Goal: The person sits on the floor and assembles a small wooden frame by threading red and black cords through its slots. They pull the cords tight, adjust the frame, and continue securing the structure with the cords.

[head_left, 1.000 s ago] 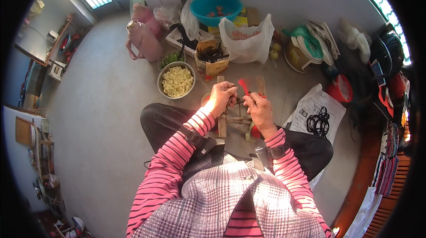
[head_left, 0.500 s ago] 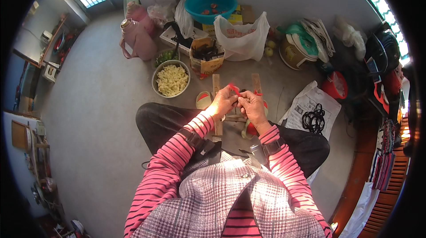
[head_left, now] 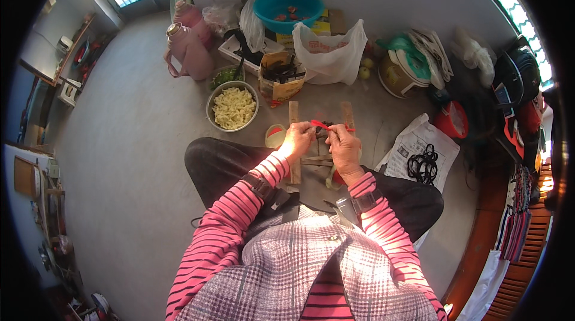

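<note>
A narrow red strip (head_left: 321,124), perhaps ribbon or cloth, stretches between my two hands above a small wooden frame (head_left: 294,168). My left hand (head_left: 297,141) is closed at the strip's left end, thumb and fingers pinched together. My right hand (head_left: 344,148) pinches it farther along, and a short end sticks out past the fingers on the right. Something dark shows between the hands, too small to name. Under them, the frame has two upright wooden bars with crosspieces between my shoes.
Ahead on the left are a metal bowl of pale shredded food (head_left: 233,107) and a pink thermos (head_left: 188,54). A paper bag of black strips (head_left: 280,84), a white plastic bag (head_left: 329,60) and a teal basin (head_left: 263,6) sit beyond. Black loops rest on a printed sheet (head_left: 402,148) at right.
My hands have drawn slightly apart, the right one shifting right. The red strip now lies flatter and straighter between them. The whole view has shifted slightly.
</note>
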`<act>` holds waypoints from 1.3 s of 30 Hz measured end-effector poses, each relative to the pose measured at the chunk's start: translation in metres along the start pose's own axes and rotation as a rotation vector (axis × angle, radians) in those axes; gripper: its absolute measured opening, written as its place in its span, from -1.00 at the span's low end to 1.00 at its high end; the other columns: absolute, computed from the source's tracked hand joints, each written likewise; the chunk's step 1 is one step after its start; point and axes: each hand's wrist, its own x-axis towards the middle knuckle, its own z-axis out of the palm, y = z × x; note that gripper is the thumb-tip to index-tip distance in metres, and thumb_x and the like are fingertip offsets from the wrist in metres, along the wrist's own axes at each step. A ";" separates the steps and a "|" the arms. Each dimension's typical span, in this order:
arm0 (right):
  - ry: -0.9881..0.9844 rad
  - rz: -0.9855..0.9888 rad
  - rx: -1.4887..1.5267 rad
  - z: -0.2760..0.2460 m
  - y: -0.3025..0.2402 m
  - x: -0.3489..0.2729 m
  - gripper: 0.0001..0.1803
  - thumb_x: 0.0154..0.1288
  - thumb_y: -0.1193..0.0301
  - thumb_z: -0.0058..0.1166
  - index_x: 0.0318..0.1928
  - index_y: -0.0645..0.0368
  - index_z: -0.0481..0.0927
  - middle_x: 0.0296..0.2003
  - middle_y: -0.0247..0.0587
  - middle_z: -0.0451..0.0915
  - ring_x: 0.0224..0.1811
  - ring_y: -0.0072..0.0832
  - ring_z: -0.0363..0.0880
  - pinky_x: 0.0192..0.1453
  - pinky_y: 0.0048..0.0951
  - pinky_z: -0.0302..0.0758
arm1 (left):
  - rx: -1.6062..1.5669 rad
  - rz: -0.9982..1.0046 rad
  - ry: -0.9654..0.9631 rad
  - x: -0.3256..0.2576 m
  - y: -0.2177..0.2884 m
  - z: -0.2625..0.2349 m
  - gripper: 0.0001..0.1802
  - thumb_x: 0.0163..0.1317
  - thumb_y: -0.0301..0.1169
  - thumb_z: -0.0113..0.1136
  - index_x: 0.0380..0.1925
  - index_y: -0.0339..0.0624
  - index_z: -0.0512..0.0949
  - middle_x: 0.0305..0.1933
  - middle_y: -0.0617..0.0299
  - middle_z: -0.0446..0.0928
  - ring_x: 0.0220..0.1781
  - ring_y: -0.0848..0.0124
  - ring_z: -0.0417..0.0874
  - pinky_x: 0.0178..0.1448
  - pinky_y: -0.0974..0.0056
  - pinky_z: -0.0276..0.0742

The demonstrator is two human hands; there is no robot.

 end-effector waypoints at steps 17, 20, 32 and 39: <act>-0.047 -0.306 -0.309 0.002 0.010 0.000 -0.89 0.33 0.44 0.08 -0.17 0.17 0.54 -0.39 -0.03 0.60 -0.31 -0.08 0.62 -0.27 -0.20 0.51 | 0.106 0.153 -0.128 -0.002 -0.003 0.004 -0.62 0.42 -0.22 -0.02 -0.41 -0.32 0.55 -0.62 0.37 0.37 -0.60 0.59 0.31 -0.56 0.43 0.29; 0.088 -0.308 -0.245 0.000 0.009 0.010 -0.86 0.29 0.45 0.13 -0.16 0.18 0.57 -0.39 -0.15 0.61 -0.35 -0.24 0.62 -0.27 -0.32 0.51 | 0.171 0.151 -0.123 0.001 -0.006 0.001 -0.60 0.43 -0.18 -0.05 -0.41 -0.30 0.55 -0.64 0.38 0.36 -0.59 0.59 0.30 -0.52 0.41 0.30; -0.041 0.013 0.059 -0.006 0.016 0.019 -0.93 0.30 0.50 0.10 -0.30 0.26 0.57 -0.55 -0.34 0.54 -0.51 -0.60 0.48 -0.40 -0.51 0.41 | 0.214 0.145 -0.149 -0.002 0.015 0.000 -0.57 0.41 -0.15 -0.07 -0.43 -0.28 0.56 -0.62 0.37 0.40 -0.63 0.58 0.29 -0.53 0.39 0.18; 0.016 -0.465 -0.139 -0.011 -0.013 0.005 -0.91 0.29 0.48 0.14 -0.22 0.21 0.57 -0.35 -0.16 0.58 -0.38 -0.23 0.62 -0.35 -0.30 0.52 | -0.278 -0.227 -0.204 -0.007 0.034 -0.014 -0.72 0.42 -0.26 0.05 -0.31 -0.24 0.58 -0.58 0.38 0.39 -0.71 0.69 0.15 -0.66 0.51 -0.04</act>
